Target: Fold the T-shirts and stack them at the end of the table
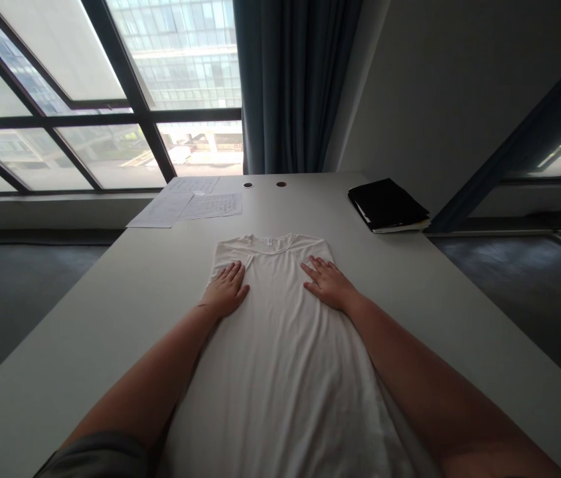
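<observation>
A white T-shirt (280,345) lies spread on the white table, its collar at the far end and its body running toward me past the lower edge of the view. Soft lengthwise wrinkles cross the cloth. My left hand (226,289) rests flat on its upper left part, fingers stretched out. On the upper right part, my right hand (328,283) lies flat too, with its fingers spread. Neither hand grips the fabric. No sleeves stick out at the sides of the shirt. A small label shows inside the collar.
Several printed sheets (188,202) lie at the table's far left. A black folder (388,204) with papers in it sits at the far right. Two round holes are near the back edge of the table (85,318). Beyond are a window and a blue curtain (295,86).
</observation>
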